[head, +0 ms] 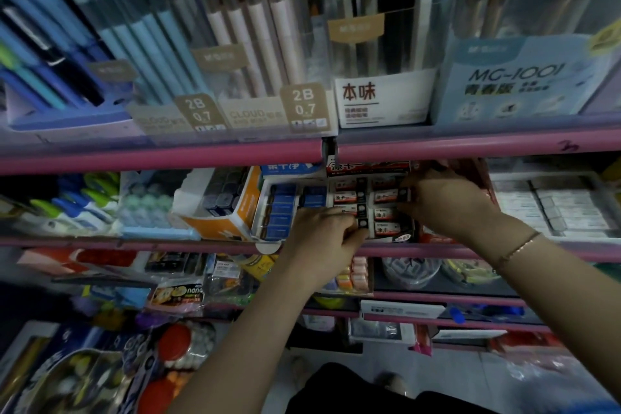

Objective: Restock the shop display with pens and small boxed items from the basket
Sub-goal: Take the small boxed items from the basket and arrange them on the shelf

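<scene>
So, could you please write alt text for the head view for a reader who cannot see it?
Both hands reach into a display box of small red-and-white boxed items on a pink-edged shelf: the left hand pinches one at the front, the right hand grips another. Pens stand in holders on the shelf above.

Glossy pink shelf rail [161, 158], cardboard boxes [386, 222]

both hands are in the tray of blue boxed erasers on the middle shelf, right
Not quite. In the head view both the left hand and right hand are in the tray of red-and-white boxed erasers; the blue boxed erasers sit beside it, untouched.
</scene>
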Tool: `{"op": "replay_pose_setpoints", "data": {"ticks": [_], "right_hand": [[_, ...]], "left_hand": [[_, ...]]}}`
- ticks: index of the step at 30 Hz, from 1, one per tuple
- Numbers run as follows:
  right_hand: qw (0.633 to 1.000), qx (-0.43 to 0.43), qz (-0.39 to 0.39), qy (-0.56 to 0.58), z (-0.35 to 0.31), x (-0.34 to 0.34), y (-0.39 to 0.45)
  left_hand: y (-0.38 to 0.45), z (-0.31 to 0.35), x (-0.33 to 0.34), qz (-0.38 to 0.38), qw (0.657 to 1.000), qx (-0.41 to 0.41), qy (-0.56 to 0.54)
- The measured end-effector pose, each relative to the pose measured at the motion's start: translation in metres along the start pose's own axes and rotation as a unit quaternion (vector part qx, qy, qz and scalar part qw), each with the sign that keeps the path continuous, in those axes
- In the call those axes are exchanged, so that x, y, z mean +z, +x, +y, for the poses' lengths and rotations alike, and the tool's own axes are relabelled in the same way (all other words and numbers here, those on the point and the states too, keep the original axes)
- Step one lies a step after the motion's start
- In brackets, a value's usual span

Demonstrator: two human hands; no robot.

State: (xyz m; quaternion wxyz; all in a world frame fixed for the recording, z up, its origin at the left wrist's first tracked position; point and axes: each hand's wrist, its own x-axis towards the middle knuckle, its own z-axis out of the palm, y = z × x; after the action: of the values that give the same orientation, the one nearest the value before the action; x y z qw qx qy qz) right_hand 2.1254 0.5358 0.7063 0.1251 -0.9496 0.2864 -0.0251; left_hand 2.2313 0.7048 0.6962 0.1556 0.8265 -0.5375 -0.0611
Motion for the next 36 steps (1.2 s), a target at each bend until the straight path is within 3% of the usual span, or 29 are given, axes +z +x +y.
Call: {"op": "replay_pose_setpoints", "data": {"ticks": [12,14,16,17,18,20,21,23,25,27,30,32,34,36], "right_hand": [[0.997,-0.012,0.033,-0.075,-0.009,0.013,0.004],[0.999,-0.01,0.023,-0.042,-0.005,0.014,0.007],[0.996,0.013,0.018,0.083,-0.002,0.011,0.011],[0.978,0.051,0.027,0.2,-0.001,0.007,0.011],[0.932,0.102,0.044,0.345,-0.003,0.004,0.01],[0.788,0.196,0.083,0.578,-0.009,-0.003,0.004],[0.727,0.227,0.084,0.643,-0.012,-0.005,0.001],[0.647,0.247,0.085,0.717,-0.017,-0.008,-0.005],[0.624,0.256,0.101,0.732,-0.023,-0.013,-0.011],[0.638,0.28,0.106,0.71,-0.029,-0.014,-0.015],[0.653,0.294,0.095,0.691,-0.038,-0.011,-0.02],[0.67,0.268,0.05,0.691,-0.039,-0.01,-0.022],[0.641,0.225,-0.022,0.733,-0.036,-0.01,-0.024],[0.571,0.196,-0.073,0.794,-0.029,-0.011,-0.026]], "left_hand": [[0.043,0.0,0.013,0.038,0.999,-0.004,-0.032],[0.044,0.002,0.018,0.071,0.997,-0.011,-0.016],[0.047,0.005,0.02,0.078,0.997,-0.018,0.005],[0.047,0.006,0.02,0.075,0.997,-0.025,0.006],[0.047,0.008,0.019,0.073,0.997,-0.037,-0.015],[0.044,0.016,0.014,0.073,0.983,-0.081,-0.147],[0.041,0.022,0.01,0.064,0.964,-0.105,-0.237],[0.033,0.034,0.001,0.018,0.903,-0.142,-0.406],[0.024,0.043,-0.005,-0.052,0.844,-0.16,-0.509],[0.017,0.049,-0.007,-0.091,0.833,-0.156,-0.523],[0.011,0.05,-0.01,-0.071,0.828,-0.156,-0.533],[0.007,0.045,-0.014,-0.059,0.794,-0.178,-0.578],[0.002,0.034,-0.017,-0.05,0.759,-0.197,-0.619],[-0.004,0.025,-0.02,-0.041,0.723,-0.211,-0.657]]}}
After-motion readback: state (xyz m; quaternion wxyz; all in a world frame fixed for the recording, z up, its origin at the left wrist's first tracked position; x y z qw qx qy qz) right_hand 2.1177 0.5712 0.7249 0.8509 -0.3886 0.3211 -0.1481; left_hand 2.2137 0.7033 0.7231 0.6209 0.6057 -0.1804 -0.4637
